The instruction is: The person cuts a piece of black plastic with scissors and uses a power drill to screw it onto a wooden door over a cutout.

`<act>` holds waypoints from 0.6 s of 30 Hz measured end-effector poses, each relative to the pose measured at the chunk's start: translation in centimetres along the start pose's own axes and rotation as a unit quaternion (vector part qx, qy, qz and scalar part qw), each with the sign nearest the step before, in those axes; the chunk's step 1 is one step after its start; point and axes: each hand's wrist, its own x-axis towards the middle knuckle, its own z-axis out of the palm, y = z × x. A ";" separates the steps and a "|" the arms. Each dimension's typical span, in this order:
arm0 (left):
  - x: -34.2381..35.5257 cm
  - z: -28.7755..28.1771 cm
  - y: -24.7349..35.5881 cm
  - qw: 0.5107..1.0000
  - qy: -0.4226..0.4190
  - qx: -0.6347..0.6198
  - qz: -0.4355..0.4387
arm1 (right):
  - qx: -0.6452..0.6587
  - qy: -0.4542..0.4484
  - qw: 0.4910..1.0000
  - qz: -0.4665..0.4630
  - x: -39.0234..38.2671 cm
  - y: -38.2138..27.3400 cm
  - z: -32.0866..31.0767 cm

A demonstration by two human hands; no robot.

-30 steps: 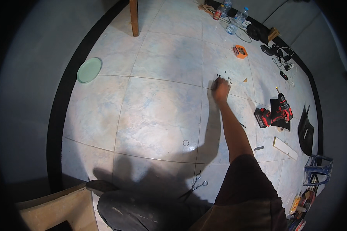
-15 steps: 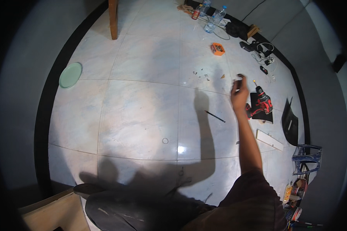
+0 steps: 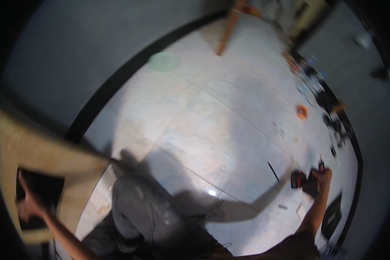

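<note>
My right hand (image 3: 323,175) is closed round the body of a red and black cordless drill (image 3: 299,179), its bit end pointing away. A dark flat piece (image 3: 310,187) shows beside the drill. On the far left my left hand (image 3: 29,206) reaches over a dark rectangle (image 3: 47,187) in a pale wooden box or panel (image 3: 80,167). One finger or thumb stands apart from the rest, and nothing shows in that hand. Motion blur hides whether the dark rectangle is an opening or a plate. A thin black rod (image 3: 273,171) lies left of the drill.
An orange container (image 3: 301,112) stands beyond the drill. Bottles, cables and dark devices (image 3: 333,125) line the right wall. A green plate (image 3: 164,62) lies near the far-left wall, by a wooden leg (image 3: 228,32). A black curved panel (image 3: 332,216) lies right of my forearm.
My view has swung left and blurred. My right hand has come onto the drill and closed round it. My left hand has come into view over the wooden box or panel.
</note>
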 end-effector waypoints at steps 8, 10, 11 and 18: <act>-2.9 1.2 3.4 0.998 0.004 -0.070 -0.002 | -0.030 0.069 0.990 -0.117 0.1 2.6 0.8; -0.5 -2.6 4.3 0.994 0.014 -0.112 -0.006 | -0.080 -0.123 0.989 -0.021 -1.0 -4.6 1.5; -0.8 -3.0 4.3 0.988 0.006 -0.152 -0.013 | -0.032 -0.075 0.995 -0.060 -1.2 -5.3 0.5; -1.2 -3.6 4.3 0.976 0.016 -0.212 -0.045 | 0.062 0.072 0.953 -0.287 -12.1 -26.7 -9.8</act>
